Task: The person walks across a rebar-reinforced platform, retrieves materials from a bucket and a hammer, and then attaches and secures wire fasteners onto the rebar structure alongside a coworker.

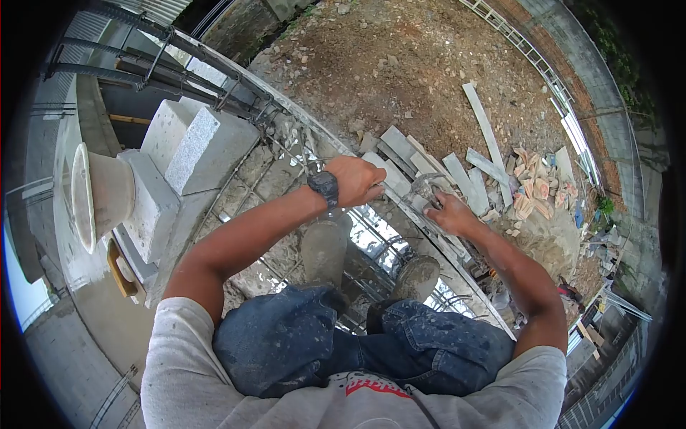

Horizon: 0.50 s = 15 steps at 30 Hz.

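My left hand (355, 180), with a dark watch (324, 187) on the wrist, is closed just above the long narrow edge board (321, 132). Whatever its fingers grip, if anything, is hidden. My right hand (451, 212) is closed around a grey, mortar-coloured object (424, 187) beside the same edge. I cannot make out its kind. Below my hands lies a lattice of steel bars (389, 247) with bright reflections between them. My boots (325, 247), caked in grey, stand among the bars.
Grey blocks (211, 150) and a pale bucket (107, 196) sit on the left ledge, near a wooden-handled float (121, 272). Reinforcing bars (136, 71) jut out at upper left. Beyond the edge, lower ground holds planks (486, 129), rubble (536, 182) and a ladder (525, 46).
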Motion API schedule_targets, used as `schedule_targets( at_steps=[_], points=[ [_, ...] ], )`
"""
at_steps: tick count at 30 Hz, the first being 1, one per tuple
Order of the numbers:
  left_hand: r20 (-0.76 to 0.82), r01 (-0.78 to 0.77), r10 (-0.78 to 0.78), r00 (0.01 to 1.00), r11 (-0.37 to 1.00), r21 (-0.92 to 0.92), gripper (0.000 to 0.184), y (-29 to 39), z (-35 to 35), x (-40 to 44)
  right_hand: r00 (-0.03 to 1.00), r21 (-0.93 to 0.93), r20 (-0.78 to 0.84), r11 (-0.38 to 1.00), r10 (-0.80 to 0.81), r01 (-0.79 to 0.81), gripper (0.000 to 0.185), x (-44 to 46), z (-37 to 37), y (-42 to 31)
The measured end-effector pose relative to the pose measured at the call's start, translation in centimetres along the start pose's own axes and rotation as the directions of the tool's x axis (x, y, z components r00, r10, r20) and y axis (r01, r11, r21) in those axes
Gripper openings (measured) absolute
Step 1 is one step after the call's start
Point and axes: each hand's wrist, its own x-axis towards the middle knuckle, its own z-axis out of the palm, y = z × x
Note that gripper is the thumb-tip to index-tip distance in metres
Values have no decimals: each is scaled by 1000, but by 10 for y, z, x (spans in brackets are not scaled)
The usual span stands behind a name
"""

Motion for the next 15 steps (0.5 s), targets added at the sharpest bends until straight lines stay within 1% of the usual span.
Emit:
schedule_targets(
  at_steps=[1,3,4,6,7,9,10,11,12,14,15],
  points=[
    [33,-1,0,999,1000,23,26,-1,2,3,1000,5,-1,1000,-1,1,61,-3,0,2],
    [96,-15,9,995,998,65,27,1,7,13,998,60,7,996,-63,63,60,-8,0,14],
    [90,-37,32,995,998,58,28,4,7,17,996,84,7,992,-93,92,59,-13,-4,18],
    [78,-77,73,994,996,45,29,10,8,23,996,100,92,995,-5,-4,57,-25,-11,25],
    [35,-103,101,994,994,37,30,13,10,24,990,106,135,993,36,-51,55,-32,-13,27],
    [-51,-154,156,987,988,30,32,13,16,25,992,148,94,984,90,-104,53,-40,2,43],
    [-19,-171,172,985,984,41,33,9,20,24,990,170,76,977,115,-127,52,-42,9,47],
    [13,-185,185,983,982,49,33,7,23,23,993,157,64,982,95,-104,48,-53,3,29],
    [48,-198,195,980,979,52,34,5,28,20,998,188,7,980,67,-68,48,-55,9,28],
    [115,-132,128,985,991,29,34,3,27,24,993,251,-116,968,23,7,46,-57,20,30],
    [150,-103,99,984,994,23,34,1,24,28,996,304,-79,953,42,-16,45,-55,22,31]
  ],
)
